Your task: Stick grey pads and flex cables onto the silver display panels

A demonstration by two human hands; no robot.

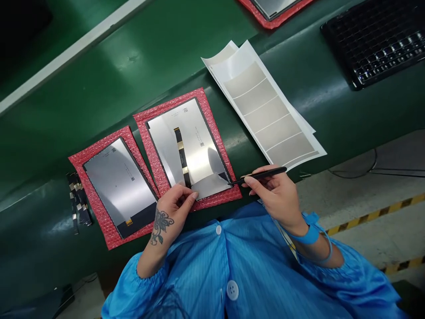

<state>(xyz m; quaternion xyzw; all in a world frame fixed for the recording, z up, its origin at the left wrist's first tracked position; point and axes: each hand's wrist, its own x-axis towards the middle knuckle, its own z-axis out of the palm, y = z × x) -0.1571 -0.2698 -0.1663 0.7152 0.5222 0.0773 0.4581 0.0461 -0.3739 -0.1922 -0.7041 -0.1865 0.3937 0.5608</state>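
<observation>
A silver-backed display panel [206, 128] lies on red bubble wrap [219, 133] in front of me. A flex cable [181, 153] with gold bands runs down its back. Along the panel's near edge sits a grey rectangular sticker [210, 186]. My left hand [177, 201] pinches the sticker's left end between thumb and fingers, close to the cable's lower end. Black tweezers [265, 174] are gripped in my right hand [277, 192]. Their tip touches the panel's near right corner, beside the sticker's right end.
Left of it, a second display panel [121, 181] lies on red bubble wrap. Several loose flex cables [79, 199] are piled at the far left. Sheets of grey stickers [265, 106] lie to the right. A black plastic tray [378, 40] and another wrapped panel [275, 6] are farther back.
</observation>
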